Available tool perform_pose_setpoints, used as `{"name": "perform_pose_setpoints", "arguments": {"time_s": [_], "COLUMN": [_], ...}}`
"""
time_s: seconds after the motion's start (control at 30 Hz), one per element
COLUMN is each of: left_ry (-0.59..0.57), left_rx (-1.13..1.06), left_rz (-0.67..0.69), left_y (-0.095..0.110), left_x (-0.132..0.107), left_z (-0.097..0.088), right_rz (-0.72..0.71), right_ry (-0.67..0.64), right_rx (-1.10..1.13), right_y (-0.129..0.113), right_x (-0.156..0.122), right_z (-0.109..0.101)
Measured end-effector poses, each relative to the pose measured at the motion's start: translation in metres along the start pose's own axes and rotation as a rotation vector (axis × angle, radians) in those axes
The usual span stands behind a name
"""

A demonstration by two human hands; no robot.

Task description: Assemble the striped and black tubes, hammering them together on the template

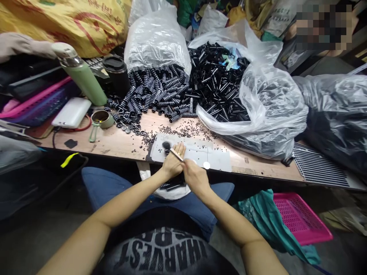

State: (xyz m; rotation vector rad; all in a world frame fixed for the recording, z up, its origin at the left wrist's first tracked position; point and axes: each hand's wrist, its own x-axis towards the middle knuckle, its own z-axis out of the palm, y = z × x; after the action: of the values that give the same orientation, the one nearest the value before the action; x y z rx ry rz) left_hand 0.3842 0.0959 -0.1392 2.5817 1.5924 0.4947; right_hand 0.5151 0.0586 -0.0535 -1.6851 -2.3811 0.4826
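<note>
My left hand (172,162) is closed round a small black part with a round dark head (166,145), at the near edge of the wooden table (114,141). My right hand (195,176) is closed on a thin pale stick (176,154) that crosses over the left hand's fingers. Both hands rest over a pale sheet (200,154) on the table. Tiny black beads (189,131) lie scattered just beyond. A white bag with finished black pieces (172,187) sits in my lap under the hands.
A heap of black-and-white ribbed tubes (155,93) spills from a clear bag, next to an open bag of black tubes (218,82). At the left stand a green flask (82,74), a black cup (116,74), a white phone (71,112). A pink basket (298,217) is on the floor right.
</note>
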Motion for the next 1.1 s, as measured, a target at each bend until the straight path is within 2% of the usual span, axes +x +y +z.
{"name": "perform_pose_setpoints", "arguments": {"time_s": [0.07,0.1,0.23,0.33,0.4,0.5,0.53,0.6,0.67,0.77,0.87,0.93,1.0,1.1], "left_ry": [0.0,0.002,-0.06,-0.145,-0.081,0.198,0.254,0.227,0.156,0.048,-0.015,-0.019,-0.016,-0.004], "left_rx": [-0.021,-0.033,-0.122,-0.228,-0.278,-0.226,-0.183,-0.108,-0.034,0.048,0.053,0.064,0.104,0.143], "left_rz": [0.012,0.011,-0.113,-0.106,-0.153,-0.384,-0.411,-0.41,-0.38,-0.291,-0.255,-0.247,-0.228,-0.189], "left_y": [-0.004,-0.006,-0.011,-0.014,-0.025,-0.057,-0.069,-0.091,-0.105,-0.11,-0.106,-0.106,-0.111,-0.125], "left_x": [0.003,0.006,0.01,0.011,0.023,0.071,0.093,0.135,0.169,0.195,0.19,0.173,0.147,0.103], "left_z": [0.002,0.001,-0.015,-0.035,-0.047,-0.056,-0.056,-0.052,-0.043,-0.028,-0.017,-0.015,-0.018,-0.028], "right_rz": [-0.016,-0.012,0.054,0.144,0.199,0.228,0.214,0.162,0.101,-0.021,-0.102,-0.036,0.142,0.61], "right_ry": [-0.117,-0.122,0.04,0.116,0.127,0.135,0.138,0.143,0.15,0.194,0.277,0.362,0.418,0.339], "right_rx": [-0.071,-0.082,-0.004,-0.024,-0.089,-0.209,-0.243,-0.282,-0.264,-0.156,-0.073,-0.088,-0.151,-0.156], "right_y": [-0.006,-0.007,0.003,0.028,0.05,0.077,0.081,0.084,0.079,0.074,0.092,0.122,0.161,0.215], "right_x": [0.004,0.005,0.011,0.015,0.018,0.024,0.026,0.03,0.037,0.059,0.104,0.141,0.175,0.21], "right_z": [0.007,0.008,-0.004,-0.012,-0.01,0.004,0.009,0.018,0.022,0.014,-0.017,-0.049,-0.083,-0.122]}}
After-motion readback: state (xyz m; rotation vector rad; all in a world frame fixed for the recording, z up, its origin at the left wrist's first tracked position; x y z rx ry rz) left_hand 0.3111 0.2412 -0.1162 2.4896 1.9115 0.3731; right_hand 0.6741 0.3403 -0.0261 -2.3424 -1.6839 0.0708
